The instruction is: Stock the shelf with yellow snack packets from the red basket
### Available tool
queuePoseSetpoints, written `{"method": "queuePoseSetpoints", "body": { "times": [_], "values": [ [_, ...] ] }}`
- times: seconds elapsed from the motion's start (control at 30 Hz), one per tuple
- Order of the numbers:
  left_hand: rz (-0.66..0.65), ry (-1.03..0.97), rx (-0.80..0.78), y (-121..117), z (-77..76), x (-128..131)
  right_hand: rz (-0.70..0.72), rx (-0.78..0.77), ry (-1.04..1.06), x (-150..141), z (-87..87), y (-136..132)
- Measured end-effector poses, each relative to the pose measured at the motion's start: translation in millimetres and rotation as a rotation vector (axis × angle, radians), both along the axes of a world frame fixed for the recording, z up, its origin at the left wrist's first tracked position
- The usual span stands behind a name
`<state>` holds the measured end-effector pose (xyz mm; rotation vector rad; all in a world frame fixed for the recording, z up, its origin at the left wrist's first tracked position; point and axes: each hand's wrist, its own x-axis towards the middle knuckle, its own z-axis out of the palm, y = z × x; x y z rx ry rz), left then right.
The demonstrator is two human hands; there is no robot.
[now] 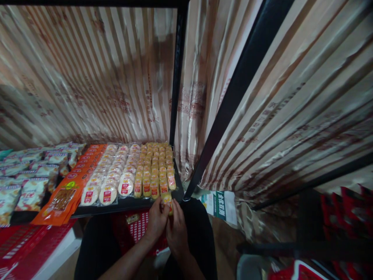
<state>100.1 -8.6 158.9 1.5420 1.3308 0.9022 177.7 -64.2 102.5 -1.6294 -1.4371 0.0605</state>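
Between the fingers of both hands is a small yellow wrapped snack pack [167, 199], held just in front of the shelf edge. My left hand [157, 217] pinches it from the left, and my right hand [176, 224] closes on it from the right. Directly beyond lie rows of matching yellow snack packs [154, 171] on the black shelf [122, 203]. To their left, round white crackers [107, 193] in clear wrappers overlap in several rows. Under my forearms, a red plastic basket [138, 229] has at least one small pack in it.
Orange snack bags [64, 198] and white snack bags [32, 192] fill the shelf's left. A black upright post [201, 163] stands right of the shelf, before striped curtains [131, 77]. Lower right are red packages [349, 210] and a white-green bag [221, 206]. Another red crate [26, 249] sits lower left.
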Motion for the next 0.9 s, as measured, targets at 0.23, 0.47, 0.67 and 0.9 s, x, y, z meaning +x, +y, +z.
{"method": "queuePoseSetpoints", "body": {
  "times": [0.23, 0.47, 0.67, 0.9],
  "values": [
    [-0.009, 0.025, 0.001, 2.1, 6.0, 8.9, -0.01, 0.061, -0.131, -2.0, 17.1, 2.6],
    [0.026, 0.062, 0.0, 9.1, 11.1, 8.1, -0.031, 0.031, -0.12, -1.1, 22.9, -1.4],
    [-0.023, 0.042, -0.004, 11.8, 11.8, 7.4, -0.013, -0.021, 0.006, -4.2, 12.0, -0.9],
    [-0.032, 0.054, 0.028, 13.6, 8.7, 12.3, -0.01, 0.025, -0.017, -3.0, 3.2, 1.2]
  ]
}}
